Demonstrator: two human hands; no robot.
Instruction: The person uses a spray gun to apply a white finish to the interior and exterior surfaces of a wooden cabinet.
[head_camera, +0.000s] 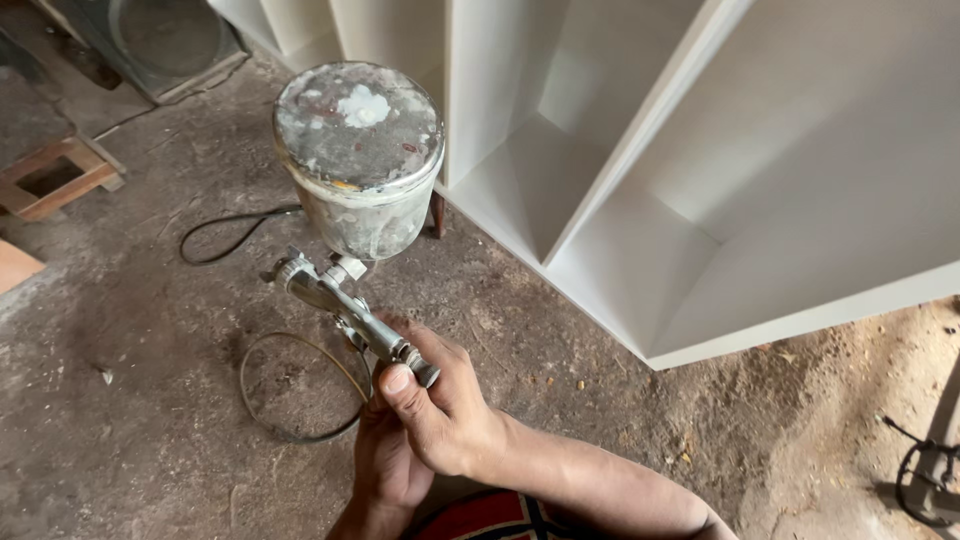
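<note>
I hold a metal spray gun (335, 295) with a paint-crusted cup (360, 160) on top, over a dusty concrete floor. My right hand (435, 405) comes in from the lower right and is closed on the rear end of the gun, thumb lying along the back knob. Below it, my left hand (385, 470) wraps the gun's handle, mostly hidden under the right hand. The gun's nozzle points to the upper left. A thin hose (290, 385) loops from under the gun across the floor.
A white cabinet (640, 170) with open compartments lies at the right and top. A black cable (225, 235) curls on the floor at left. A small wooden stool (55, 175) and a dark machine (160, 40) sit upper left. A metal piece (930, 480) lies far right.
</note>
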